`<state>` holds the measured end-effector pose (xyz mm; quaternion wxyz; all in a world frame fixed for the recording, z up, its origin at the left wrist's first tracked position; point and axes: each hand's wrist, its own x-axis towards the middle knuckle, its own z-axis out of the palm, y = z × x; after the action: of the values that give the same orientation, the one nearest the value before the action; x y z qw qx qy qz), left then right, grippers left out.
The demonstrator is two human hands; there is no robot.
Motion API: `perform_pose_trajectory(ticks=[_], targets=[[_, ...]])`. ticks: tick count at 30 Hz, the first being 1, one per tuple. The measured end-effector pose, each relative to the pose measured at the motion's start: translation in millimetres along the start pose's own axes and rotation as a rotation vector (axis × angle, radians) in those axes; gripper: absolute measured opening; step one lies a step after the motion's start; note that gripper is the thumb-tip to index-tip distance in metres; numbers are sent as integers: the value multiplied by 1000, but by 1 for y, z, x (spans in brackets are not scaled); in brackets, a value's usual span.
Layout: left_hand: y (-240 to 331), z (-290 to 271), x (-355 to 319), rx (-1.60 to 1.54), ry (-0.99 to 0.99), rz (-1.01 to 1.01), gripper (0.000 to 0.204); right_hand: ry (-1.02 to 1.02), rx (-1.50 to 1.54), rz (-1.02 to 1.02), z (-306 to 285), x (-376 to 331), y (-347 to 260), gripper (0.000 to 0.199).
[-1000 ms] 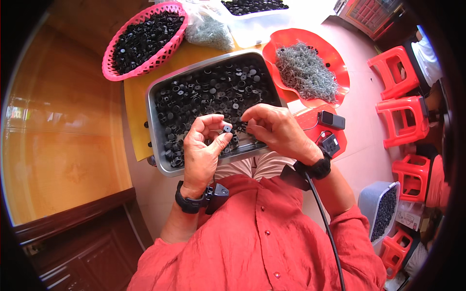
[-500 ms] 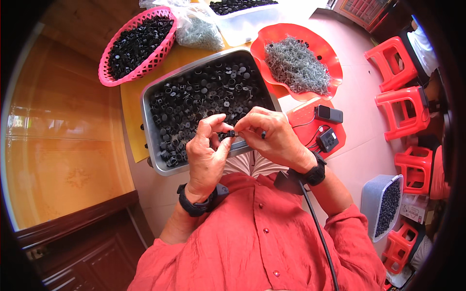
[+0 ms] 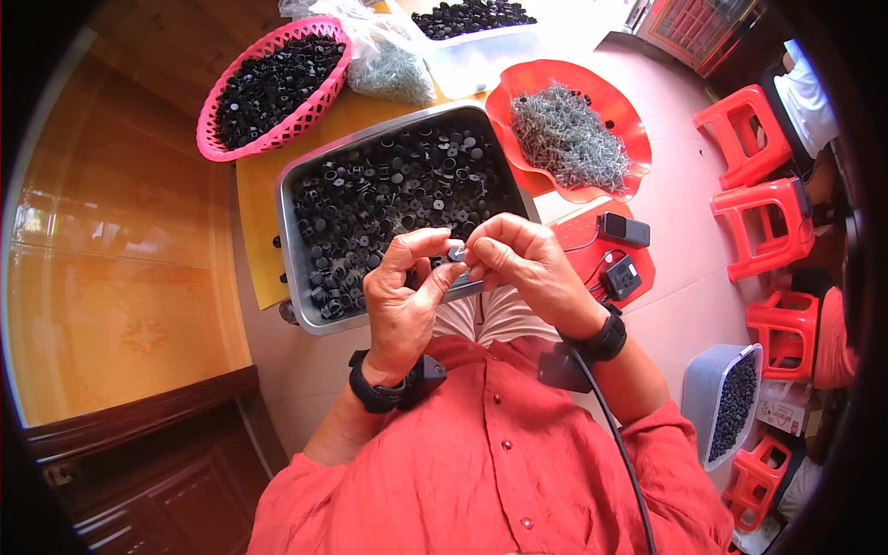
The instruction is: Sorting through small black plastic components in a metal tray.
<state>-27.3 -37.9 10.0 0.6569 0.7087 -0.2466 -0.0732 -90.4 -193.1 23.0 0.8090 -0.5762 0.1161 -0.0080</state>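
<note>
Small dark round plastic part with a greyish face (image 3: 455,252) is up at the fingertips, held off the near side of the rectangular silver metal tray (image 3: 333,326), not lying in it. Left hand (image 3: 398,301) has it in a thumb-and-index pinch, tips closed down to the part's width. Right hand (image 3: 538,275) is brought in from the other side, thumb and index nearly together at the part's edge; can't tell whether they grip the same piece or hold a second one, fingers hide it. My read: step in hand is a two-handed fit or adjustment of this one part, mid-operation, since both sets of tips meet on it. Next move probably calls for left holding the part square and still while right presses or turns with light fingertip force; main risk is it slipping out sideways into the loose black plastic caps and rings (image 3: 370,199) below. Thin silvery metal pins (image 3: 569,139) sit in the red wavy-rimmed plastic dish (image 3: 635,120) just right of the tray, neither hand on them.
</note>
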Motion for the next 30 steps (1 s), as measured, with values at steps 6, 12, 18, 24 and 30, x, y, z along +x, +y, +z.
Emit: perform_pose_trajectory(ticks=[6,12,18,24,30], targets=[[7,2,5,-151,-92,-2,25,-179,172,152,-5,0,3,29],[-2,-5,7,-129,-139,-50,24,-272,383,255,-6,0,2,21],[-7,-5,8,-180,-165,-119,22,-245,475,287,-8,0,4,17],[10,-3,9,-198,-137,-246,44,-71,484,216,-9,0,0,14],[1,-10,6,-444,-185,-408,31,55,186,18,-9,-4,7,19]])
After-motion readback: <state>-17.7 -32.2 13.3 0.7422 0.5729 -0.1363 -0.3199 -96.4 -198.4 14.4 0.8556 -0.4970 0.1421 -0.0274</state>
